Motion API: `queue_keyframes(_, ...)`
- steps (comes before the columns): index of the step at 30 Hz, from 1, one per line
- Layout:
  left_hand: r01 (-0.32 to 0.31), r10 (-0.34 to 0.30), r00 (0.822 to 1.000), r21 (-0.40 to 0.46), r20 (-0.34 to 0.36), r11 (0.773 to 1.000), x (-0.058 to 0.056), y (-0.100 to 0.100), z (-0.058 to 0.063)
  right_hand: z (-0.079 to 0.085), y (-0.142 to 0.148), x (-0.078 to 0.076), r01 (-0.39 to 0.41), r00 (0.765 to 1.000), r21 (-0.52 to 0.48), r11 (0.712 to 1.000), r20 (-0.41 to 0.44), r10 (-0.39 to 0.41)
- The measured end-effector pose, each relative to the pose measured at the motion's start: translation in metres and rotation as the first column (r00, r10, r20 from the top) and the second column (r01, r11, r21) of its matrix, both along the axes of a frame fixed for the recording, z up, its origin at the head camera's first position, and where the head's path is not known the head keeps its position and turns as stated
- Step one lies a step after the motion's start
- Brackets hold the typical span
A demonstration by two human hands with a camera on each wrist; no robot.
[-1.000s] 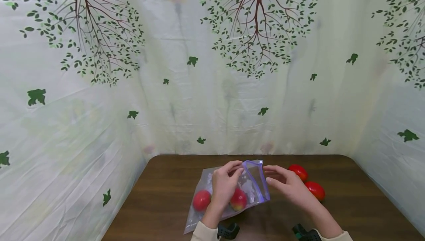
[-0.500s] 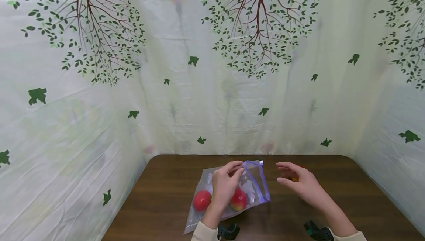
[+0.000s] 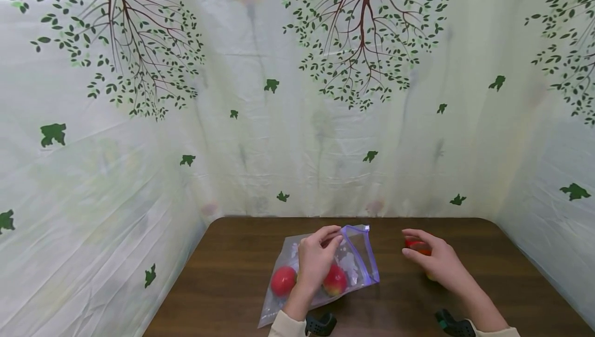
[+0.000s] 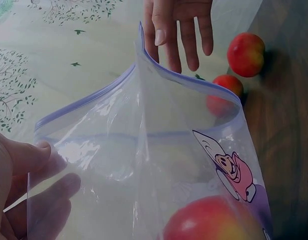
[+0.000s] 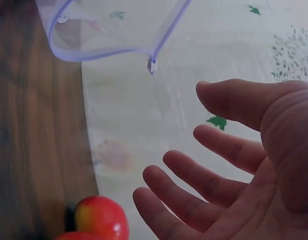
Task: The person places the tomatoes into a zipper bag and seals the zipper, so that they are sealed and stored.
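Observation:
A clear zip bag [image 3: 355, 270] with a purple zip rim lies on the table, its mouth gaping to the right. Two red-yellow apples, a left apple [image 3: 283, 281] and a right apple [image 3: 335, 279], are inside it. My left hand [image 3: 316, 257] pinches the bag near its mouth, thumb on one side and fingers on the other in the left wrist view. To the right, my right hand [image 3: 439, 259] hovers with relaxed, parted fingers [image 5: 193, 180], holding nothing. An apple [image 3: 418, 246] shows between its thumb and fingers in the head view; the right wrist view has this loose pair beyond the fingertips.
Two loose apples lie on the brown wooden table [image 3: 223, 285]: one apple [image 4: 246, 55] in full view, another apple [image 4: 224, 95] partly behind the bag's rim. A white slider [image 5: 152, 66] sits at the zip's end. A leaf-print cloth [image 3: 321, 172] hangs behind the table.
My right hand has moved right, away from the bag's mouth and over the loose apples, which it now mostly covers in the head view. My left hand and the bag have stayed put.

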State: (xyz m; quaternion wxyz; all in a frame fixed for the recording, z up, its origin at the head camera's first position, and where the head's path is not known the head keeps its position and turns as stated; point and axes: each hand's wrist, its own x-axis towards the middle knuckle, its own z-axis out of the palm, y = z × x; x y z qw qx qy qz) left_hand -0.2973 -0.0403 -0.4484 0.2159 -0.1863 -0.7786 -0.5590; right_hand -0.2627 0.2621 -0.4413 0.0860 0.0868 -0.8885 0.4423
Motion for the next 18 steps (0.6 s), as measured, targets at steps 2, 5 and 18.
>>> queue_keyframes(2,-0.001,0.001,1.000,0.000,-0.002,1.000,0.000,0.000,0.000,-0.001,0.003,-0.001,0.012,1.000,0.007,1.000,-0.003,-0.012)
queue_keyframes(5,-0.002,0.002,1.000,0.000,-0.011,1.000,0.000,0.000,0.001,-0.001,0.008,0.000,0.026,1.000,0.014,1.000,-0.015,-0.026)
queue_keyframes(18,-0.001,0.001,1.000,0.006,-0.001,1.000,0.001,-0.001,0.003,0.000,0.029,0.000,0.089,0.996,0.060,0.994,0.019,-0.091)
